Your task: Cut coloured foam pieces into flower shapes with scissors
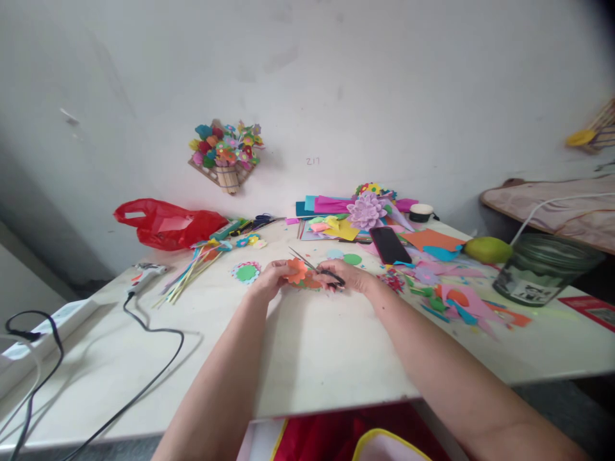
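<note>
Between the thumb and fingers of my left hand [273,279] is an orange paper flower [296,271], held just above the table. My right hand [350,276] is closed round the dark handles of a pair of scissors [302,257], whose blades point left and away, close beside the flower. More orange pieces [310,282] lie under and between the hands. Left of my left hand lies a scalloped flower with a green centre [246,273]. A green paper circle [352,259] rests behind my right hand.
A glue gun [148,276] with a trailing cord lies left, near a power strip [48,333] and thin sticks [185,278]. A red plastic bag [168,224] sits behind them. Right are a phone [390,246], paper scraps [461,298], a yellow-green fruit [488,250] and a glass jar [538,272].
</note>
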Available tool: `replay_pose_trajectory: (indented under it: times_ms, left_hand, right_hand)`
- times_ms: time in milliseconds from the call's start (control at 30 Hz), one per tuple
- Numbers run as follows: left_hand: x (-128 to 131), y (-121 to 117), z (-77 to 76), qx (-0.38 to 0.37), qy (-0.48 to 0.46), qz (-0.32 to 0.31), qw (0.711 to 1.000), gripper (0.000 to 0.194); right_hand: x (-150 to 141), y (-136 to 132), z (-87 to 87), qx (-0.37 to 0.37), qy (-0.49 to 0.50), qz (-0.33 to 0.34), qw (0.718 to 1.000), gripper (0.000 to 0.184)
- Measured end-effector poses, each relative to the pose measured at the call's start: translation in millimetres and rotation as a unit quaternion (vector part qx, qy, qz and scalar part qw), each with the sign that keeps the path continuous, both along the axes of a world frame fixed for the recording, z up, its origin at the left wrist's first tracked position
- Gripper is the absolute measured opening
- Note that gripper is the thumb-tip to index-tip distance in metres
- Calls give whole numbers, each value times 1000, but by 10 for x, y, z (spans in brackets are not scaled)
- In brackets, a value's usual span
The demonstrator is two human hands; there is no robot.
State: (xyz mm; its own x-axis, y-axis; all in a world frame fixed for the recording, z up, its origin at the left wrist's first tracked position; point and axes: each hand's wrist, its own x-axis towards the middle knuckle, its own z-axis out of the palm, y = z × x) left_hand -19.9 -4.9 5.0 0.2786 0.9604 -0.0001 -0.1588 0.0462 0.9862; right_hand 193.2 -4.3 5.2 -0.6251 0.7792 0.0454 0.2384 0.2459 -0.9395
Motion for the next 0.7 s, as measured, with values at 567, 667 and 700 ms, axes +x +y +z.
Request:
replay_pose_trajectory:
  times_ms: [567,667,700]
  left_hand:
    - [-9,40,-44,-11,1,-21,1000,19]
    - [-8,48,-47,-15,-6,-3,1000,17]
    - [-6,48,-45,-16,-10,4,1000,15]
  right_hand:
    - [-74,-62,42,-40,64,-92,993,33]
    - [-86,-11,-1,-47,77,-132,987,36]
    - [-86,8,-17,-43,73,-143,986,37]
